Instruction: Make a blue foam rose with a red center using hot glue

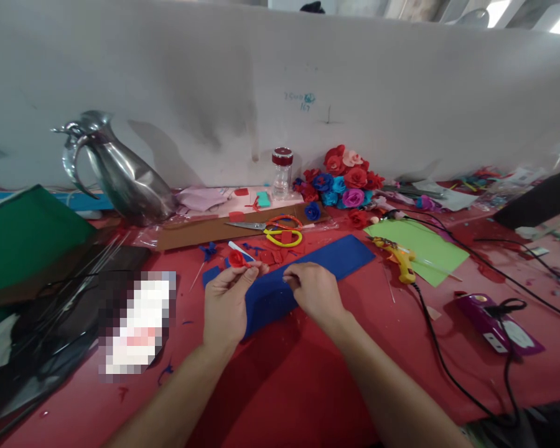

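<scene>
My left hand [228, 305] pinches a small red paper flower [236, 259] between thumb and fingers. To its right, my right hand [315, 292] is closed, its fingertips pressed together; whatever they may hold is too small to make out. Under both hands lies a long strip of blue paper [270, 308], slanting up to the right. Just beyond it are scissors [282, 238] with yellow and red handles, a white pen-like stick [241, 250] and red and blue paper scraps.
A yellow glue gun [404, 264] rests on the right by light green paper [429, 249], its cable running to a purple power strip [499, 326]. Behind stand a metal jug [121, 168], a lidded glass bottle [282, 174] and several paper flowers [345, 177]. A black bag [81, 298] lies left.
</scene>
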`<control>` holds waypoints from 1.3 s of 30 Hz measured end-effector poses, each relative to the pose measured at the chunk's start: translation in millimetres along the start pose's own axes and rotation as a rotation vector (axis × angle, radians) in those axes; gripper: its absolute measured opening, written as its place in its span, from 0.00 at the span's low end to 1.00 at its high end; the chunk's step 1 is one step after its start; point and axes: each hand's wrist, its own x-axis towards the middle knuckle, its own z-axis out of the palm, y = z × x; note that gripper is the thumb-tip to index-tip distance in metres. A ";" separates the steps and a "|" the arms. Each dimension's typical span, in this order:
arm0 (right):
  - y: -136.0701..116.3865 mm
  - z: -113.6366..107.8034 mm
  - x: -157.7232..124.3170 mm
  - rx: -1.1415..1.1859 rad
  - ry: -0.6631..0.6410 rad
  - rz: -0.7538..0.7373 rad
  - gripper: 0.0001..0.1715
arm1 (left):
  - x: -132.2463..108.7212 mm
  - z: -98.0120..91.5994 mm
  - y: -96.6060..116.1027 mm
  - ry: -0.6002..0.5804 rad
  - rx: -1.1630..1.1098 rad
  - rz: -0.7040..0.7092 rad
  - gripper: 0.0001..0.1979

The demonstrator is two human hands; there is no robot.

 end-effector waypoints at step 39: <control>-8.4 34.9 -3.6 -0.040 -0.096 -0.302 0.16 | 32.9 -24.8 13.8 0.190 -0.086 -0.033 0.10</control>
